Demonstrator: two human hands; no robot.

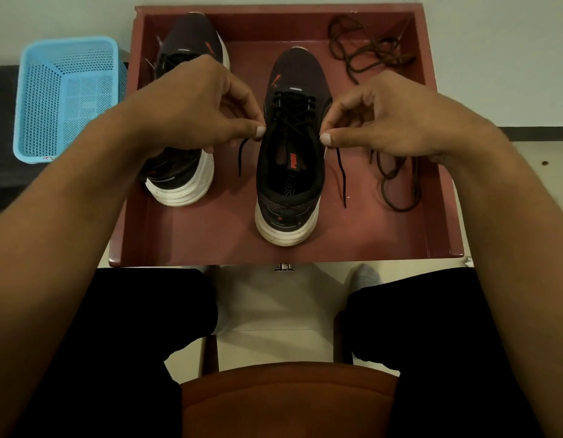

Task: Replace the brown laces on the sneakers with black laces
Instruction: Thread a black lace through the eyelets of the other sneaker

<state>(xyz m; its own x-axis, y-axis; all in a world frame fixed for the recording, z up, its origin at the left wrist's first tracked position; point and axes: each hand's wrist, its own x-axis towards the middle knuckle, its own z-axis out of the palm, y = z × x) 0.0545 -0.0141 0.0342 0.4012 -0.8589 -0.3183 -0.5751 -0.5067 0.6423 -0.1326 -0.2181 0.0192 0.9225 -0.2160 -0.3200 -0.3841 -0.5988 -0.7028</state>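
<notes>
Black lace [294, 112] looks limp, light; left hand [191, 102], right hand [400, 118] each pinch 1 end, best held near the tips

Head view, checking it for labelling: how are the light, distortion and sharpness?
Head view: dim, warm light, no glare; the wide-angle lens bows the tray rim and stretches the forearms; black lace, left hand and right hand are sharp; soft shadow beside the sneaker.

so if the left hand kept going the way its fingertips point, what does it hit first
The left hand would probably meet the near sneaker first, right past the black lace it pinches; depth unclear.
</notes>
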